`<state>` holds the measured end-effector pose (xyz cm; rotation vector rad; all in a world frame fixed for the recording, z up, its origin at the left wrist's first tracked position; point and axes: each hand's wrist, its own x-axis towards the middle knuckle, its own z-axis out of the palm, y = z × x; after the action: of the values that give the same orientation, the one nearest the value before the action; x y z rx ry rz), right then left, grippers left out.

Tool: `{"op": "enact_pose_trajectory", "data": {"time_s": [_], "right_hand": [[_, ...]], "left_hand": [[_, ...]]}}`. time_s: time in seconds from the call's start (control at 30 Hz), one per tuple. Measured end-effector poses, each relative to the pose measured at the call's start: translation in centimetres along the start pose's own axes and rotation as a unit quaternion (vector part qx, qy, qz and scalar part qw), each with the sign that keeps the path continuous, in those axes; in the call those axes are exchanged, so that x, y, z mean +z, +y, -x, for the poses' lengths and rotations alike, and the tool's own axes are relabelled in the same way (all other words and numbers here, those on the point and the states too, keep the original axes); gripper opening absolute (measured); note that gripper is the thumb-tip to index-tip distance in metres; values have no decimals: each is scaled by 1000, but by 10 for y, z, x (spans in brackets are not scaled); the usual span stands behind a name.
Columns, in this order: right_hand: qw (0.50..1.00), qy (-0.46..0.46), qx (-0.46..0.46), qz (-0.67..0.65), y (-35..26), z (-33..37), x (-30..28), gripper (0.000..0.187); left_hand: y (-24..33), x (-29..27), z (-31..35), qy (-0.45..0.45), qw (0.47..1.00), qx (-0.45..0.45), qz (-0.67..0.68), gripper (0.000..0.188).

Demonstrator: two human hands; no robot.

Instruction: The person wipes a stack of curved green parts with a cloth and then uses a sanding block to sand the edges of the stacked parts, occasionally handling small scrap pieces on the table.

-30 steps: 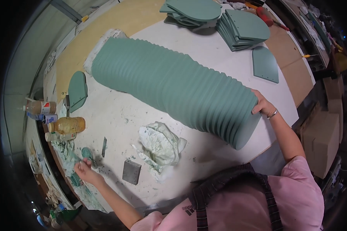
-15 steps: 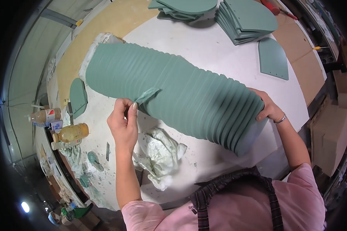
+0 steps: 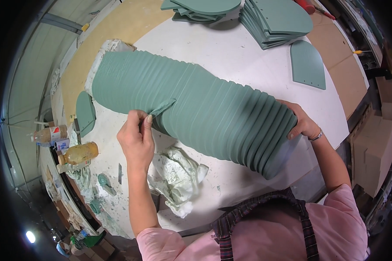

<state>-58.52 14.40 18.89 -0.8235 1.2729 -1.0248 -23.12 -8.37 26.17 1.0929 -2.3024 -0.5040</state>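
Green, row upon row of it: a long run of green panels (image 3: 204, 115) stands packed face to face, slanting right across the middle of the pale worktop (image 3: 244, 56), and both hands are on it or right by it! Here's the left hand (image 3: 136, 135) at the near side, thumb and forefinger pinched together on a thin green scrap (image 3: 164, 105), its free end lying against the panel edges; cloth or film, I can't tell. Over to the right hand (image 3: 303, 125), and it's clasping the right-hand end of the run, thumb on the outer face, the other fingers wrapped behind the upper edge and partly hidden, a shiny band (image 3: 316, 134) round the wrist.

Down below, a crumpled white cloth (image 3: 178, 178), smudged with green, sits beside the left forearm, a slim dark strip (image 3: 120, 173) lying on the forearm's other side. Out at the left edge, an amber bottle (image 3: 81, 153) with a brownish bottle (image 3: 51, 135) near it, and a rounded green plate (image 3: 86, 114) just above them. Up top, two piles: a left stack (image 3: 204, 6) and a right stack (image 3: 278, 26), both green, and below the right one a single loose panel (image 3: 308, 65) lies flat, small holes along its lower edge.
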Motion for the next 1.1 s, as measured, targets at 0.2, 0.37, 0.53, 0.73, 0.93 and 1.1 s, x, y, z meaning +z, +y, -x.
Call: {"op": "enact_pose_trajectory", "data": {"time_s": [0.2, 0.37, 0.53, 0.73, 0.93, 1.1], "right_hand": [[1000, 3, -6, 13, 0, -1, 0, 114], [1000, 2, -8, 13, 1, 1, -2, 114], [1000, -8, -5, -5, 2, -1, 0, 114], [1000, -9, -3, -23, 3, 1, 1, 113], [1000, -7, -3, -18, 2, 1, 0, 112], [1000, -8, 0, 2, -1, -2, 1, 112]], "left_hand": [[-1, 3, 1, 2, 1000, -5, 10, 11], [-3, 3, 1, 20, 1000, -5, 23, 12], [-4, 0, -1, 27, 999, -13, 19, 13], [-1, 3, -5, 27, 1000, -8, -8, 13], [-1, 9, -4, 41, 999, -8, -9, 14], [-3, 6, -3, 60, 998, -8, 0, 13]]}}
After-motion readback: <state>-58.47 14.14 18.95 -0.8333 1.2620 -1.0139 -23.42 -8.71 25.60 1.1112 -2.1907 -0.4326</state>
